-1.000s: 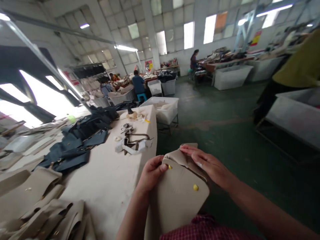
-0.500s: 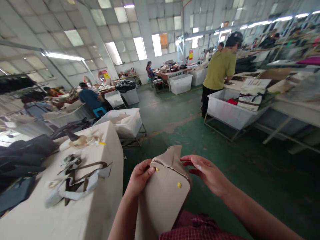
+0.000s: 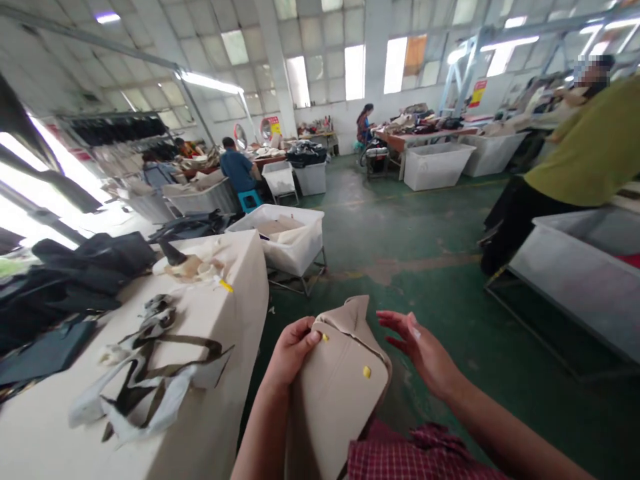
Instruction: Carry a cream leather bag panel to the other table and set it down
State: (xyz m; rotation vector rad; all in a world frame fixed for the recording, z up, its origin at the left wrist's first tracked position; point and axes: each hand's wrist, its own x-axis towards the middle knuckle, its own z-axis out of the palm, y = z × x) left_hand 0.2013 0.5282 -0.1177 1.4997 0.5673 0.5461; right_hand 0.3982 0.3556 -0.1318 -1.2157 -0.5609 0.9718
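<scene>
A beige fabric piece [image 3: 327, 393], folded over at its top and rounded at one corner, hangs in front of me. Two small yellow marks [image 3: 367, 372] show on its face. Its upper left edge is pinched between the thumb and fingers of my left hand [image 3: 295, 350]. To the right of the fabric, a small gap away, my right hand [image 3: 420, 343] is raised with fingers apart and nothing in it. The lower end of the piece runs out of view beside the checked red cloth [image 3: 415, 457] at my body.
At left, a pale-covered table [image 3: 215, 347] bears grey and dark strips [image 3: 150, 380] and dark fabric [image 3: 90, 273]. White bins on stands [image 3: 295, 247] are ahead and at right [image 3: 575, 267]. A person in a yellow-green top [image 3: 590, 147] leans at right; another sits left [image 3: 235, 167].
My view has turned left, so the room shifts rightward. My right hand has drawn slightly away from the fabric. The person in yellow-green is now bent over further. My left hand keeps its hold.
</scene>
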